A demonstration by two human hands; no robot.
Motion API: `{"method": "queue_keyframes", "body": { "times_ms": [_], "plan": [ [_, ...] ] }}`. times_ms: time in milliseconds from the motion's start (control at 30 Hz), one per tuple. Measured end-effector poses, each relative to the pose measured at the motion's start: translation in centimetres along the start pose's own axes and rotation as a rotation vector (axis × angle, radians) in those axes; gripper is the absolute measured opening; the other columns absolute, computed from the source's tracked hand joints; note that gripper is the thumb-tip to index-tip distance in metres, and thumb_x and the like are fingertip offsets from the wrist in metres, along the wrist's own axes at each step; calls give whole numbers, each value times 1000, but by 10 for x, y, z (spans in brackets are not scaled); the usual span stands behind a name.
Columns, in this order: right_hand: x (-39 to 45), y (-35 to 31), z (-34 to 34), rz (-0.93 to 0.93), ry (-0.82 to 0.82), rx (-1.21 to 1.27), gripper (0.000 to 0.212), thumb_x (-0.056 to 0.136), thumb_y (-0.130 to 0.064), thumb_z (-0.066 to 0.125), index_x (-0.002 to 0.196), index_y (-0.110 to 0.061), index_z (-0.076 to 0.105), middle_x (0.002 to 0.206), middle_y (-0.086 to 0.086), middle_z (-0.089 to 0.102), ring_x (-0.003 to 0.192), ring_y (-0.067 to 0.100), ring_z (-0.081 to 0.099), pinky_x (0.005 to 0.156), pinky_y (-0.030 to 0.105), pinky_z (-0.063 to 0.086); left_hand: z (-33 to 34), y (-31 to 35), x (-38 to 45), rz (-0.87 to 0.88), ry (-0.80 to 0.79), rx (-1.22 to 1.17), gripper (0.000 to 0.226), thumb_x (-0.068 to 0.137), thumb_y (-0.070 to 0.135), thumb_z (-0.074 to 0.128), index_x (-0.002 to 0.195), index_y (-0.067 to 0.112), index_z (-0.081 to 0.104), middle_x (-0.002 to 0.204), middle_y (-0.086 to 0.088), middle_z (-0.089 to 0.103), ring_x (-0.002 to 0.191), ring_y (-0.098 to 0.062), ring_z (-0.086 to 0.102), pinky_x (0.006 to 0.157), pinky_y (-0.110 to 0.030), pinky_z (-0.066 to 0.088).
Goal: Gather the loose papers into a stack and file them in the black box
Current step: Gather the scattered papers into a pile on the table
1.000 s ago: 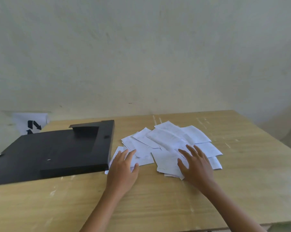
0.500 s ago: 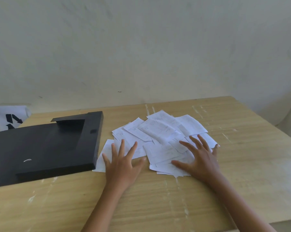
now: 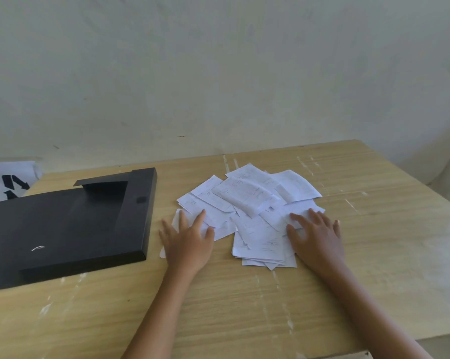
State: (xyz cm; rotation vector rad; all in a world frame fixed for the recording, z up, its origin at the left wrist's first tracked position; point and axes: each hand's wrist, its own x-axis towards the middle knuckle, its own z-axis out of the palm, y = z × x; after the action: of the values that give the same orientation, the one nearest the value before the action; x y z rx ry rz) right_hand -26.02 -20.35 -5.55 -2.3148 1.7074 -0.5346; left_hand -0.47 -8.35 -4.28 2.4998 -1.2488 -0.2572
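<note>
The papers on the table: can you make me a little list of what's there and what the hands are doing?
papers: white sheets, loose, overlapping in a messy pile
table: light wood, scuffed with pale marks
black box: flat, lying left of the pile, apart from most sheets
left hand: flat, fingers spread, pressing the pile's left edge
right hand: flat, fingers spread, on the pile's right side
grip: neither hand has closed around a sheet
stack: not yet formed
wall: plain, pale, behind the table
</note>
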Motion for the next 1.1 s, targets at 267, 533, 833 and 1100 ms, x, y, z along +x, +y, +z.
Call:
{"method": "queue_keyframes", "body": {
  "times_ms": [267, 533, 833, 1100],
  "plan": [
    [13, 6, -15, 7, 193, 328, 40, 98, -47, 48, 125, -27, 70, 138, -2, 62, 131, 23, 41, 105, 40, 43, 14, 14, 3, 162, 24, -60, 51, 102, 54, 32, 153, 49, 38, 168, 3, 23, 156, -39, 9, 127, -49, 11],
    [15, 3, 0, -97, 41, 26, 37, 92, -49, 58, 123, -35, 70, 139, 0, 61, 130, 29, 48, 109, 40, 40, 13, 27, 25, 44, -24, -16, 53, 105, 44, 33, 157, 49, 29, 174, -5, 8, 159, -40, -5, 128, -51, -2],
    [60, 22, -13, -4, 93, 127, 49, 95, -47, 59, 143, -38, 55, 160, 9, 39, 145, 36, 31, 121, 49, 25, 12, 58, 53, 48, 226, -267, 52, 97, 26, 44, 146, 42, 51, 160, -4, 41, 143, -28, 40, 111, -47, 40],
    [56, 16, -11, -32, -42, -16, 55, 84, -69, 41, 129, -48, 62, 150, -10, 53, 143, 24, 38, 120, 60, 10, 12, 89, 103, 51, -188, 107, 62, 94, 70, 33, 154, 61, 20, 173, -4, 2, 156, -43, 2, 121, -61, 8]
  ]
}}
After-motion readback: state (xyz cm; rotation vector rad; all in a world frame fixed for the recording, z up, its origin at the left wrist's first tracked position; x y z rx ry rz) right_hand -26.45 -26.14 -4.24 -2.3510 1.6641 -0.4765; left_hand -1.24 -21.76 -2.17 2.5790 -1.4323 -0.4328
